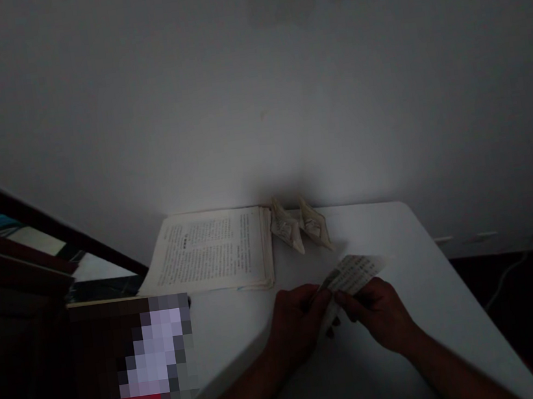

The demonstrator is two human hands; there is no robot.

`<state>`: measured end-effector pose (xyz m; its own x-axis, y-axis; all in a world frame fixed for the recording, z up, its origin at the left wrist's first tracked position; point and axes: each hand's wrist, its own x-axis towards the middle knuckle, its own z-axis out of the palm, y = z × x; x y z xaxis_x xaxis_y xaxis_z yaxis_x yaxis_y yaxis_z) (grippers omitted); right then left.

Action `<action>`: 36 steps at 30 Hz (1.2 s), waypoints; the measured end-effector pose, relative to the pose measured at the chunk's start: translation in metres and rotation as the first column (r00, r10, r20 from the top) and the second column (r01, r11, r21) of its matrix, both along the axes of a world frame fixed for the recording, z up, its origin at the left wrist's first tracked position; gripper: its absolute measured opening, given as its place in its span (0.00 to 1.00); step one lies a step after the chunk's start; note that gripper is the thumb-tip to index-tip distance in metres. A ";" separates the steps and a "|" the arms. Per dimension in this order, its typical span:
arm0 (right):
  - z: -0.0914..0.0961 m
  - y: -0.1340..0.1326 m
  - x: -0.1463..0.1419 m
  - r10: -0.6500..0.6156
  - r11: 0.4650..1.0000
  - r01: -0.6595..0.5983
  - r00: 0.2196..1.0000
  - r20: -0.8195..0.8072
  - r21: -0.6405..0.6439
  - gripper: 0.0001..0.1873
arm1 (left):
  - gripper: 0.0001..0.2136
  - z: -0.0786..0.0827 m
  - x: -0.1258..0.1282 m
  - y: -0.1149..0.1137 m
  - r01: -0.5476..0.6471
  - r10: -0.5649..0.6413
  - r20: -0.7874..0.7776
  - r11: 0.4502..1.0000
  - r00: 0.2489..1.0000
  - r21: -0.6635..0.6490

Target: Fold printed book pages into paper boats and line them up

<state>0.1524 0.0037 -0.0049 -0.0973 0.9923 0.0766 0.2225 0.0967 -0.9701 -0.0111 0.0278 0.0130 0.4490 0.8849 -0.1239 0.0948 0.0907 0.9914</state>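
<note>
Between my two hands is a folded piece of printed paper (pixel 355 273), held just above the white table. My left hand (pixel 296 323) pinches its near left part, thumb on top. On the right side my right hand (pixel 382 315) grips the lower edge with thumb and fingers, and some fingertips are hidden beneath the paper. Beyond my hands stand two folded paper boats (pixel 286 226) made of printed pages, side by side. To their left lies a stack of printed pages (pixel 209 253), its top sheet covered in text.
The white table (pixel 398 228) meets a pale wall (pixel 185 105) at the back. A dark wooden rail (pixel 53 221) slants along the left. A blurred-out pixelated patch (pixel 146 372) covers the lower left. A white cable (pixel 502 276) hangs at the right, past the table's edge.
</note>
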 end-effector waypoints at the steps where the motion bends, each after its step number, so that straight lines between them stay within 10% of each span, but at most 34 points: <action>1: 0.000 0.000 0.000 0.004 1.000 -0.004 1.000 0.000 -0.001 0.17 | 0.17 0.000 0.000 0.000 0.001 0.000 0.008 1.000 1.000 -0.016; 22: -0.001 0.002 0.002 0.059 0.998 -0.060 0.998 -0.024 -0.027 0.22 | 0.17 0.002 -0.002 0.002 0.128 -0.051 -0.243 0.942 0.969 0.311; 36: -0.003 0.000 0.002 0.158 0.987 -0.159 0.987 -0.023 -0.036 0.14 | 0.17 0.004 0.000 0.001 0.038 -0.019 -0.114 0.985 0.993 0.166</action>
